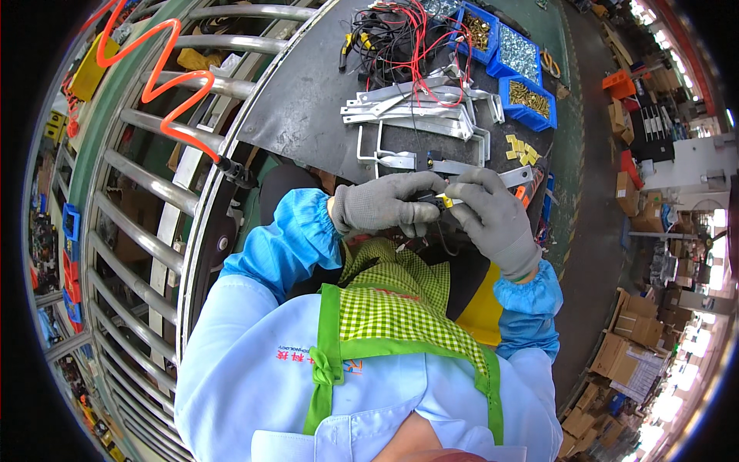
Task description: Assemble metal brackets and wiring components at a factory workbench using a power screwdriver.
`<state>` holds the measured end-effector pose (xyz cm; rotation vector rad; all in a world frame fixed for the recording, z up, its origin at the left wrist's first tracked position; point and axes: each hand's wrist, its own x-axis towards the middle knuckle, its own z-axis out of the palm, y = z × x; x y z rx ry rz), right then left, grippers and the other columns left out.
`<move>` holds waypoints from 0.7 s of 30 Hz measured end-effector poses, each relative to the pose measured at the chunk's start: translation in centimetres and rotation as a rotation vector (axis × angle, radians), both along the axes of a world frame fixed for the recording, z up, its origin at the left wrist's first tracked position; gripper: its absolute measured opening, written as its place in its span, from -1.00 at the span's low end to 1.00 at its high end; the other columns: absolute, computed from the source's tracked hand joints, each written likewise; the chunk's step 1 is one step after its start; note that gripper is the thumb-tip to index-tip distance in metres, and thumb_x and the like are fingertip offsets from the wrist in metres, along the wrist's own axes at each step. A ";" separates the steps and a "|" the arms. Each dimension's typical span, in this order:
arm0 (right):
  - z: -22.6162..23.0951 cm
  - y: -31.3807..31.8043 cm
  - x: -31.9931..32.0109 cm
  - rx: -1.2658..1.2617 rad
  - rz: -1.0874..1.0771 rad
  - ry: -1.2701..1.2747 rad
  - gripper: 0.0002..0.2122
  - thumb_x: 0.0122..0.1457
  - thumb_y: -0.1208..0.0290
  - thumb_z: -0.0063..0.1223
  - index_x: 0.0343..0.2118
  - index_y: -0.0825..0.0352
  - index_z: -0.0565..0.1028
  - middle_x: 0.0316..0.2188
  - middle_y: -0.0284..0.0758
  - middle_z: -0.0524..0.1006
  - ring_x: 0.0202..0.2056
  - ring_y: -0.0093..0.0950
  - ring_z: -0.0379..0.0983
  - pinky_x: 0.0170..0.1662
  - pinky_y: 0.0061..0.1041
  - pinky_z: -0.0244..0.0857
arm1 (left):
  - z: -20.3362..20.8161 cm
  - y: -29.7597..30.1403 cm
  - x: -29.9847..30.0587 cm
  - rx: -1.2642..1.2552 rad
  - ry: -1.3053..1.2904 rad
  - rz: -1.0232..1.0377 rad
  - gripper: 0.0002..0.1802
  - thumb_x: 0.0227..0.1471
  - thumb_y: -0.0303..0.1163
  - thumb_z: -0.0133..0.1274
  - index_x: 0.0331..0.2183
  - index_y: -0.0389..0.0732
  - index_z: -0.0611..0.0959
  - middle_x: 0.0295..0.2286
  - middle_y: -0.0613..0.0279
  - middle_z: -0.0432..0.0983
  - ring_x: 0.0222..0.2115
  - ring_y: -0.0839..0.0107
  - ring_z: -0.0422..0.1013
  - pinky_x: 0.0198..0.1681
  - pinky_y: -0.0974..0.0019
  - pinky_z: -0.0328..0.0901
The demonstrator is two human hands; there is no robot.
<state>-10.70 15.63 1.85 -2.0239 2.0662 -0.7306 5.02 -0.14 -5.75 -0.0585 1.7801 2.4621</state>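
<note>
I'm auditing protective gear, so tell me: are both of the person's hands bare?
No, the left hand and the right hand are both covered by grey fabric gloves.

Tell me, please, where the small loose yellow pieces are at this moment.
In the head view, the loose yellow pieces lie near the right edge of the table, between the lowest blue bin and the gloved right hand.

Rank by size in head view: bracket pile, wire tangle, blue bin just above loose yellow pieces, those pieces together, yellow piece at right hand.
1. Bracket pile, wire tangle: overlapping, too close to rank
2. Blue bin
3. Loose yellow pieces, together
4. Yellow piece at right hand
</note>
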 end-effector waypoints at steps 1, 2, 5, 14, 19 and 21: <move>0.1 0.0 0.0 0.034 0.010 -0.023 -0.78 0.06 0.46 0.14 -0.20 0.21 0.52 -0.22 -0.31 0.43 -0.30 -0.30 0.51 -0.29 -0.33 0.45 | 0.0 0.0 0.0 0.001 -0.002 0.001 -0.54 0.21 -0.27 0.01 0.08 -0.23 0.35 -0.33 0.25 0.47 -0.39 0.51 0.49 -0.37 0.44 0.45; 0.1 0.0 -0.1 0.035 0.011 -0.024 -0.78 0.06 0.46 0.14 -0.20 0.21 0.52 -0.22 -0.31 0.43 -0.30 -0.30 0.51 -0.29 -0.33 0.45 | -0.1 0.0 0.1 0.011 0.005 -0.001 -0.53 0.21 -0.26 0.01 0.09 -0.23 0.35 -0.33 0.24 0.47 -0.40 0.50 0.50 -0.37 0.44 0.45; 0.1 0.1 -0.1 0.056 0.028 -0.067 -0.79 0.06 0.48 0.13 -0.20 0.22 0.51 -0.24 -0.33 0.43 -0.31 -0.31 0.51 -0.30 -0.36 0.44 | 0.3 0.0 0.3 0.027 0.001 -0.018 -0.46 0.18 -0.17 0.05 0.09 -0.23 0.34 -0.32 0.25 0.46 -0.40 0.52 0.48 -0.36 0.45 0.44; 0.0 0.4 -0.2 0.051 0.017 -0.075 -0.79 0.04 0.48 0.14 -0.21 0.21 0.52 -0.25 -0.32 0.45 -0.30 -0.29 0.50 -0.30 -0.37 0.44 | -0.3 0.8 -0.3 0.139 -0.016 -0.012 -0.41 0.14 -0.06 0.10 0.06 -0.20 0.37 -0.30 0.27 0.47 -0.39 0.57 0.48 -0.36 0.50 0.42; -0.3 0.3 -0.7 0.067 0.026 -0.097 -0.79 0.03 0.49 0.14 -0.23 0.22 0.51 -0.25 -0.32 0.45 -0.28 -0.27 0.50 -0.29 -0.35 0.44 | -1.2 1.1 -1.0 0.151 0.020 0.002 -0.46 0.15 -0.11 0.09 0.05 -0.20 0.38 -0.31 0.28 0.46 -0.38 0.56 0.48 -0.37 0.50 0.42; -0.8 0.1 -1.3 0.101 0.036 -0.089 -0.74 0.02 0.48 0.15 -0.18 0.22 0.50 -0.22 -0.29 0.45 -0.28 -0.27 0.50 -0.27 -0.37 0.44 | -1.6 1.4 -1.1 0.163 0.006 0.029 -0.47 0.16 -0.13 0.09 0.05 -0.21 0.38 -0.31 0.28 0.46 -0.38 0.56 0.48 -0.37 0.50 0.42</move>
